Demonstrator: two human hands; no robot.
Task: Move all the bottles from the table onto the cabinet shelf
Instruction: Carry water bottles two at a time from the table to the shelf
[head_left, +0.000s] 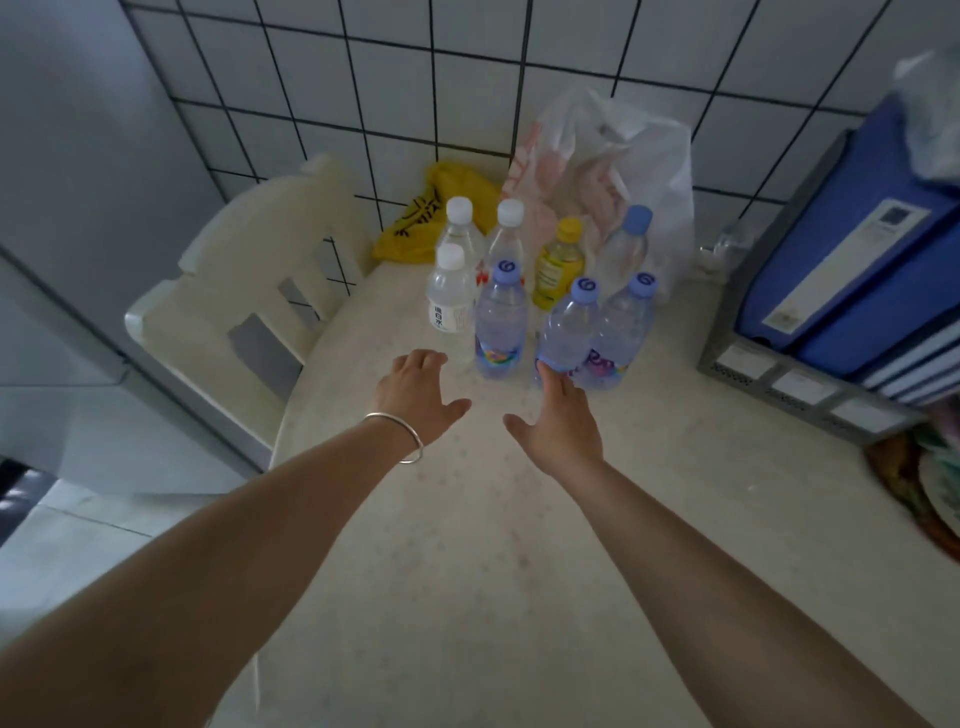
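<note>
Several plastic bottles stand in a cluster at the far side of the pale table (467, 545). Three blue-capped ones form the front row: left (500, 327), middle (569, 327), right (621, 338). Behind them stand a clear white-capped bottle (449, 296), two more white-capped bottles (460, 226) (506, 234), a yellow bottle (558, 265) and a pale blue-capped bottle (623, 249). My left hand (421, 395), a silver bangle on its wrist, hovers open just left of the front row. My right hand (558, 421) is open, its fingertips touching the base of the middle blue-capped bottle.
A white plastic bag (613, 171) and a yellow bag (441, 208) lie behind the bottles against the tiled wall. A grey file rack with blue binders (841, 270) fills the right side. A cream chair (244, 291) stands at the table's left edge.
</note>
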